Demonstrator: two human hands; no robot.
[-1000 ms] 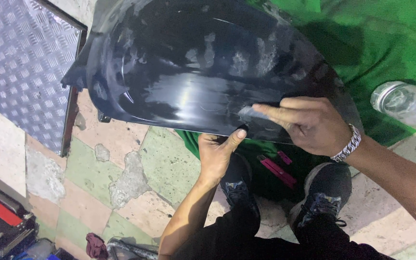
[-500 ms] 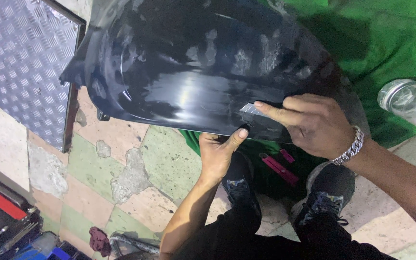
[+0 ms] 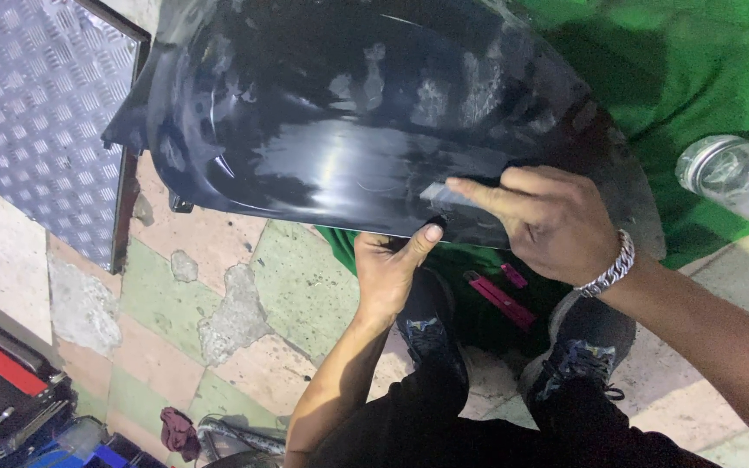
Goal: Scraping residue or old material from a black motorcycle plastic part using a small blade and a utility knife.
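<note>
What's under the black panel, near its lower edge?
Under the black panel a green cloth shows, with pink-handled tools lying on it and cracked floor tiles at left. The left hand grips the edge; what its fingers touch behind the panel is hidden.

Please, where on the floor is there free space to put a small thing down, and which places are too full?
Free: the worn tiled floor between the metal tread plate and the left hand. Crowded: the green cloth beneath the dark panel, with a plastic bottle and pink tool; the toolbox corner, bottom left.
</note>
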